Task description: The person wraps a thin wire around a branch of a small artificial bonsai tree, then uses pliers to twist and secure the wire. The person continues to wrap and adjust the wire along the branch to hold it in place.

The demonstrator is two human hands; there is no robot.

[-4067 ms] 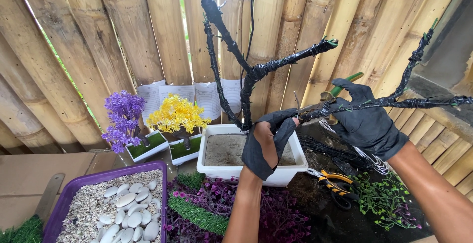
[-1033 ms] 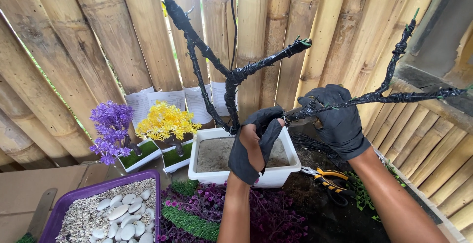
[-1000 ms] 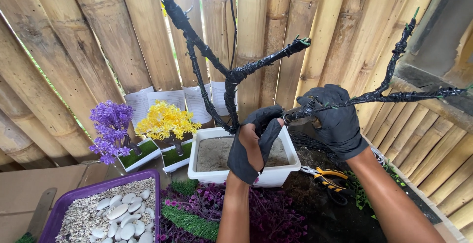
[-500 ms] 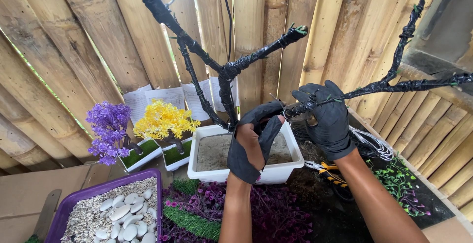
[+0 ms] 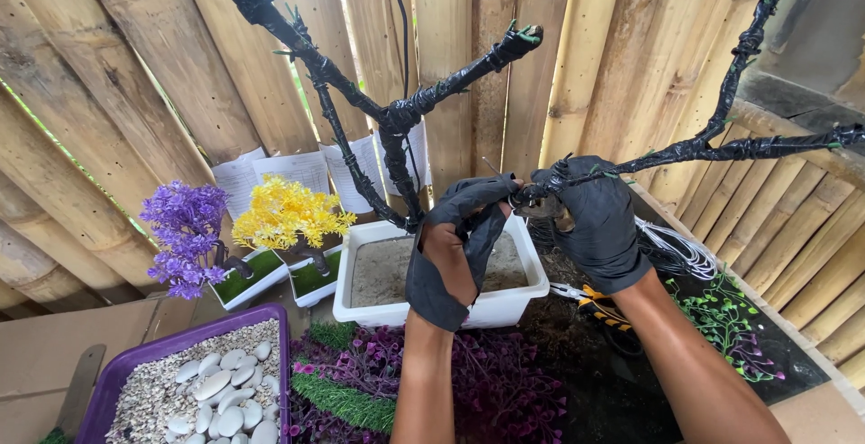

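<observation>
- My fingers [image 5: 491,194] on the left hand [image 5: 455,250] curl shut around the black wrapped branch [image 5: 694,149]; the right hand [image 5: 595,223] clamps the same branch just beside it.
- The branch runs right from my fists, above the white planter [image 5: 360,304] where the black trunk [image 5: 396,151] stands.
- Both forearms rise from below, wrists bent inward.
- Bamboo wall [image 5: 135,75] close behind; purple tray of stones [image 5: 117,376], yellow [image 5: 284,214] and purple [image 5: 185,232] mini trees left; pliers [image 5: 595,300] under my right wrist.

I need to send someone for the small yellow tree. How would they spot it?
Start at the bamboo fence and look down to the white rectangular planter of sand. Left of it stand two little artificial trees in white pots; take the yellow-leaved tree, not the purple-leaved tree further left.
</observation>
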